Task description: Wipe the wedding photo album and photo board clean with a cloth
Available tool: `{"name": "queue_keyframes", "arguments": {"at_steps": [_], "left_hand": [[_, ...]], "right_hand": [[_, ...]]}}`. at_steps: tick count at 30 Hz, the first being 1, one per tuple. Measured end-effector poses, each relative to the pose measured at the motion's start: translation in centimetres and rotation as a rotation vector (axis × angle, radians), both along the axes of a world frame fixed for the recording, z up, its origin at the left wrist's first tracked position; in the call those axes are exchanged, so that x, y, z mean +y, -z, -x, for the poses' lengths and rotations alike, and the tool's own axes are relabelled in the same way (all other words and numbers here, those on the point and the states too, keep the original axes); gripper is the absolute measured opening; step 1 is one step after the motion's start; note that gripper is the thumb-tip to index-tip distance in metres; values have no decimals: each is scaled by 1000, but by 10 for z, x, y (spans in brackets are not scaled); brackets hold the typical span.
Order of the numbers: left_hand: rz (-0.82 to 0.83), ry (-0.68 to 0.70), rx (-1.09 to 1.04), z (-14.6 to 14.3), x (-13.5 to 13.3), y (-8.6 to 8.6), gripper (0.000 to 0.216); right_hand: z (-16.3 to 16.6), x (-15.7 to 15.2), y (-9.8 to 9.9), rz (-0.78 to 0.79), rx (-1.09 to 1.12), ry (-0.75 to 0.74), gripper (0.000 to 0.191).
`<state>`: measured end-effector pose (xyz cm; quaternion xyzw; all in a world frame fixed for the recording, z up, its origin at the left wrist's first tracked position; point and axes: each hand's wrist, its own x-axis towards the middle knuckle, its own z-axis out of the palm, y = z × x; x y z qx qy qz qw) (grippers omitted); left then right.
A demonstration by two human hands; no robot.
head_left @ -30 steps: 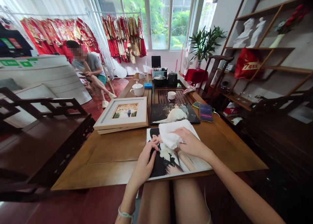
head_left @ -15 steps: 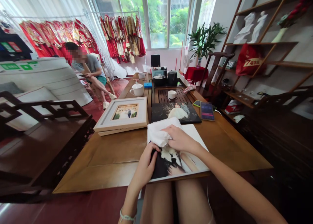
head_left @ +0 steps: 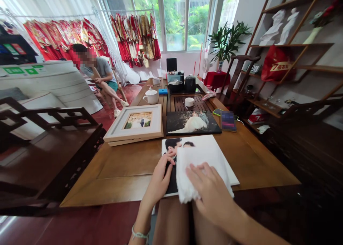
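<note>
A photo panel [head_left: 203,140] showing a couple lies flat at the table's near edge. My left hand [head_left: 162,173] rests on its left side, with thumb and fingers apart. Under my right hand [head_left: 207,182] is a folded white cloth [head_left: 199,157], gripped and pressed against the panel's lower right part. The cloth covers much of the picture and hangs slightly past the near edge. Just beyond lies a dark wedding photo panel [head_left: 191,123]. To the left, a pale wooden picture frame [head_left: 134,121] rests on another frame.
On the wooden table [head_left: 125,163] stand a lidded white cup [head_left: 151,96], a small white cup [head_left: 189,102], a blue box [head_left: 162,91], a black kettle [head_left: 190,83] and a phone [head_left: 228,121]. A person [head_left: 103,73] sits at the far left. A wooden chair [head_left: 50,148] stands left.
My right hand has drawn the cloth from the panel's upper left down to its lower right, uncovering the pictured heads. My left hand has stayed in place.
</note>
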<state>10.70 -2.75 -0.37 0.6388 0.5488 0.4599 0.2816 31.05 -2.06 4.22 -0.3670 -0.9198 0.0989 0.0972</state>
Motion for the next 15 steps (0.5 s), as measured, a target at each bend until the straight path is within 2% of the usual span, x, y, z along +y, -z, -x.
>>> {"name": "queue_keyframes", "arguments": {"at_steps": [3,5,8,12,15], "left_hand": [[15,-10,-12,0,-1,0,12],[19,-12,-16,0,-1,0,11],[10,-3,-12,0,-1,-1,12],[-7,12,-6,0,-1,-1,12],[-11,-9,-8,0,0,1,8]], "right_hand": [[1,-32,1,44,-25,-122,76],[1,-34,-1,82,15,-132,73],[2,-9,-8,108,60,-30,61],[7,45,-13,3,56,127,49],[16,64,-11,-52,42,154,45]]}}
